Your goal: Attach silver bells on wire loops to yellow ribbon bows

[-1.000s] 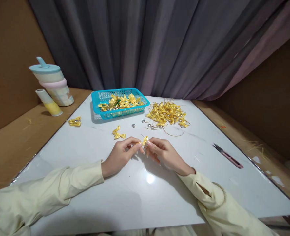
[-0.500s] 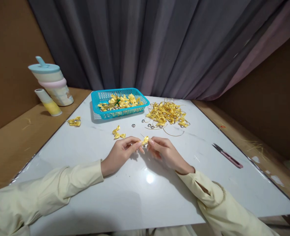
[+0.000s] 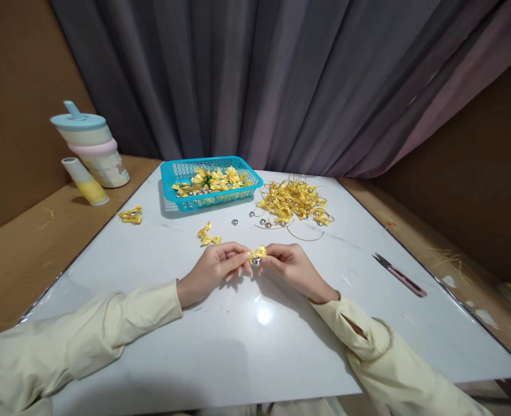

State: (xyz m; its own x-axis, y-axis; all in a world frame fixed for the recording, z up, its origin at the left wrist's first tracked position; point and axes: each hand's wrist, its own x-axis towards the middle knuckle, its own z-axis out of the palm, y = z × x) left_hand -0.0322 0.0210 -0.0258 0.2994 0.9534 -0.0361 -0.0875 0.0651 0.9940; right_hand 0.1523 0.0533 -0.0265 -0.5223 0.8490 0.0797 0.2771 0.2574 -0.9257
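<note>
My left hand point(image 3: 214, 271) and my right hand point(image 3: 292, 267) meet over the middle of the white table point(image 3: 255, 341). Between their pinched fingertips sits a small yellow ribbon bow point(image 3: 258, 252) with a little silver bell point(image 3: 256, 262) hanging just under it. Both hands rest on the tabletop, fingers curled. Two loose yellow bows point(image 3: 207, 234) lie just beyond my left hand.
A blue basket point(image 3: 174, 193) of yellow bows and bells stands at the back. Right of it lies a heap of bows with gold cord point(image 3: 293, 202), with loose bells point(image 3: 235, 222) in front. Pink scissors point(image 3: 401, 275) lie right. A lidded cup point(image 3: 91, 144), a tube point(image 3: 84, 181) and another bow point(image 3: 131, 215) sit left.
The bow has turned flatter between my fingertips and the bell now shows below it. My right hand's fingers have curled in closer. Both hands stay in place.
</note>
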